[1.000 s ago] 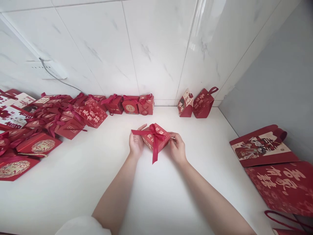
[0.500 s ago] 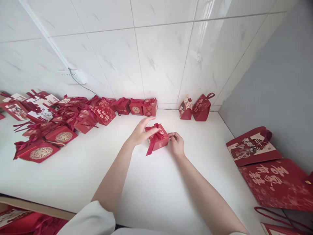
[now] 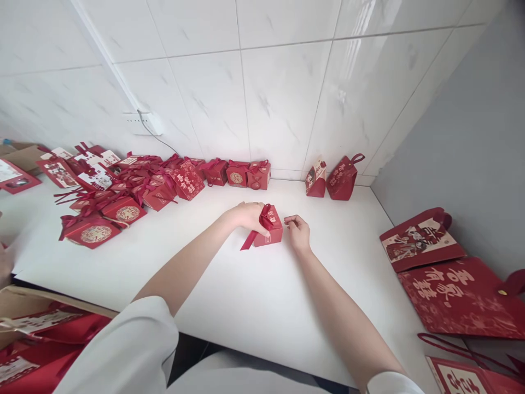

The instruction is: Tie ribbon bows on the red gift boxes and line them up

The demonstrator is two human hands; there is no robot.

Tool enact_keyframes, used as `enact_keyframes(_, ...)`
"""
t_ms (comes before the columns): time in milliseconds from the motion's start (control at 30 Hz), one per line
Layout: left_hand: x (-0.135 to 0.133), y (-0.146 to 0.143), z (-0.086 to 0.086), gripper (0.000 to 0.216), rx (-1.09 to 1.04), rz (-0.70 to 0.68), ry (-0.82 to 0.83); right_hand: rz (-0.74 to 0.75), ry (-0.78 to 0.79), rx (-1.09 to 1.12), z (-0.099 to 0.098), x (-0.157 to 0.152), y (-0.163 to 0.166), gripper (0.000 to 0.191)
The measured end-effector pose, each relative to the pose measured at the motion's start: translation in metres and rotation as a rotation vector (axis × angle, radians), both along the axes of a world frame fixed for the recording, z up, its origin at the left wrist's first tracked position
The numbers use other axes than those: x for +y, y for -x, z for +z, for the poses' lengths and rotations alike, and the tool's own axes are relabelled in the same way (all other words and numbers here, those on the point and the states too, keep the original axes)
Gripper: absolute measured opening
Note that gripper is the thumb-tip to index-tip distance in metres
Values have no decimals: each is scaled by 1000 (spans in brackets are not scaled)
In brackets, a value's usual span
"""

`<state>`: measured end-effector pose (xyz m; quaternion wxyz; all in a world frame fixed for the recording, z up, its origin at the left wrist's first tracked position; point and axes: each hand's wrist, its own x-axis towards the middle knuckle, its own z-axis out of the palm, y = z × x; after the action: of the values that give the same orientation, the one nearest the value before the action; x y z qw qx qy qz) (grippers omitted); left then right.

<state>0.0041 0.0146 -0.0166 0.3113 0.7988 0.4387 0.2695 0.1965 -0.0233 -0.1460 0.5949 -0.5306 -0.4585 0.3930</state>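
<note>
A small red gift box (image 3: pixel 275 234) with pale lettering and a dark red ribbon bow (image 3: pixel 266 218) sits on the white table. My left hand (image 3: pixel 248 218) grips the box from its left side, thumb across the front and fingers hidden behind. One ribbon tail hangs off to the lower left. My right hand (image 3: pixel 299 232) is just right of the box, a small gap from it, fingers loosely bent with nothing visible between them.
Many red ribboned boxes (image 3: pixel 158 191) crowd the table's left. Two peaked boxes (image 3: pixel 340 178) stand by the tiled wall. Larger red bags (image 3: pixel 459 295) lie along the grey panel at right. A cardboard carton (image 3: pixel 24 295) with red packages is at lower left.
My left hand has moved from the bow to a grip round the box's left side. My right fingers have come away from the box's right edge. The view has swung left.
</note>
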Motion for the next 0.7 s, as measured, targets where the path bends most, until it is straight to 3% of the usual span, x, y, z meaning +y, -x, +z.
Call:
enact_keyframes(200, -29, 30, 4, 46, 134, -79, -129, 4, 4, 14, 0, -5, -2, 21)
enact_keyframes(367, -78, 49, 21, 57, 102, -143, 49, 1, 7, 12, 1, -10, -5, 21)
enact_keyframes(433, -98, 57, 37, 56, -3, -106, 151, 4, 10, 5, 1, -12, -6, 21)
enact_keyframes(533, -126, 81, 75, 51, -134, 34, 255, -1, 18, -5, 0, -15, -8, 21)
enact_keyframes(600, -146, 107, 104, 51, -161, 215, 206, -6, 20, -11, 0, -17, -9, 21)
enact_keyframes(700, -184, 154, 136, 54, 1, 454, 22, -11, 21, -19, -1, -19, -9, 20)
